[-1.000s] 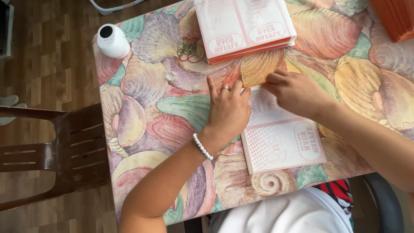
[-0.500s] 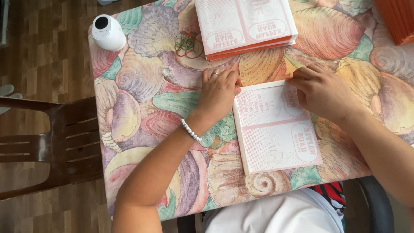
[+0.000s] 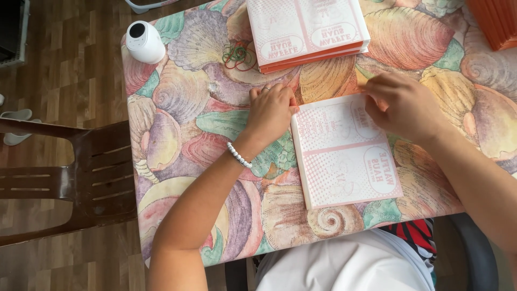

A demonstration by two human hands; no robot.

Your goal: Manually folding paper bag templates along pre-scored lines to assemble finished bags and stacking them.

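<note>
Wooden floorboards run under a small tabletop (image 3: 177, 124) covered with a cloth of painted seashells, and a dark brown chair (image 3: 64, 178) stands to its left. Half a second ago the flat pink-and-white paper bag (image 3: 344, 153) lay a little farther right and lower in view; now it sits squared up in front of the person, near the near edge, and both hands have closed in on its far corners. That reads as the bag being settled and straightened on the cloth. The left hand (image 3: 272, 110) rests with fingers together against the bag's far left corner, pressing rather than pinching, a white bead bracelet (image 3: 238, 155) at the wrist. The right hand (image 3: 401, 105) covers the far right corner, fingers curled; whether its grip pinches the paper edge, I cannot tell. Farther off lies a stack of like bags (image 3: 307, 29), with loose rubber bands (image 3: 237, 54) just left of it and a small white camera (image 3: 144, 42) at the far left corner.
</note>
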